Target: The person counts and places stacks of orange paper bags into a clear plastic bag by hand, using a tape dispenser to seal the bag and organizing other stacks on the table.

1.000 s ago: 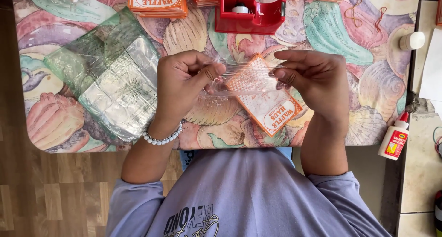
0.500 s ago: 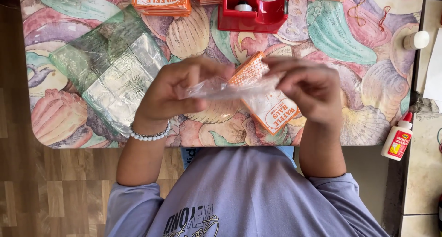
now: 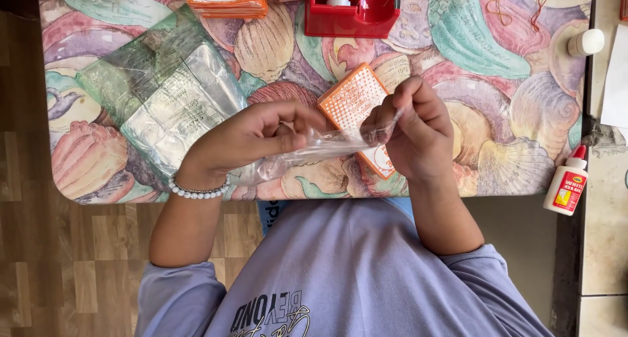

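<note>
Table (image 3: 523, 114) with shell-pattern cloth. Stack of clear bags (image 3: 163, 101) at 10 o'clock, red tape dispenser (image 3: 353, 13) at 12. My left hand (image 3: 252, 137) and right hand (image 3: 412, 131), both grips pinched shut on clear sleeve (image 3: 314, 150), orange card (image 3: 353, 105) under it, centre. Step looks like opening sleeve mouth; card insertion needs mouth spread.

orange card (image 3: 353, 101), seashell-patterned tablecloth (image 3: 510, 114)

Orange card (image 3: 356, 111) partly behind right hand (image 3: 412, 131)
</note>
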